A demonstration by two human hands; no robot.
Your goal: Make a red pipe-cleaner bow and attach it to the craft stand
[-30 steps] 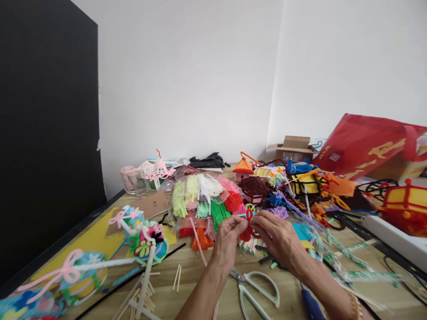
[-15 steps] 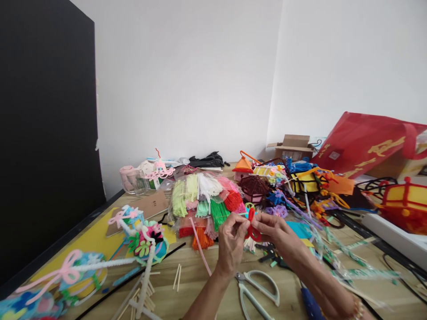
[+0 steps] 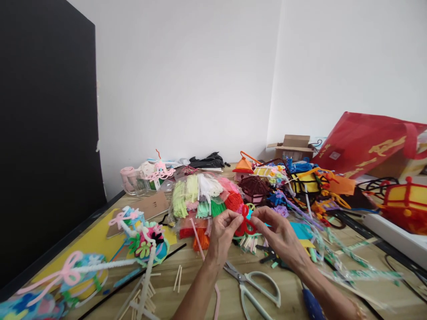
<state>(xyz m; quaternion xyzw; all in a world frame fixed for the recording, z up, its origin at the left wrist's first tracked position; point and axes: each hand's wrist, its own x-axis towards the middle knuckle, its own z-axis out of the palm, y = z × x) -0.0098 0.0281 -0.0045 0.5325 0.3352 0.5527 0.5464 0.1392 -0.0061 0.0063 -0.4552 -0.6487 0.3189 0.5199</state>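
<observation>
A small red pipe-cleaner piece with three loops [image 3: 245,226], like a flower or bow, is held up above the table. My left hand [image 3: 222,231] pinches its left side between thumb and forefinger. At its right edge my right hand [image 3: 278,231] has thumb and forefinger close together on a loop; the exact contact is partly hidden. Below the hands lie scissors with pale handles [image 3: 262,289], blades partly apart. A pink pipe cleaner [image 3: 199,240] runs under my left wrist. Beyond the hands sit bagged bundles of pipe cleaners [image 3: 200,191] in green, white, pink, red and orange.
Pipe-cleaner flower crafts [image 3: 147,242] and thin wooden sticks [image 3: 178,278] lie to the left. Finished lantern-like crafts [image 3: 255,191] crowd the back right, near a red bag [image 3: 363,144]. Clear plastic wrappers [image 3: 363,273] and a blue-handled tool [image 3: 312,304] lie at right.
The red piece has shifted slightly left and turned so its three loops show. My hands have moved a little apart, and more of the scissors is visible.
</observation>
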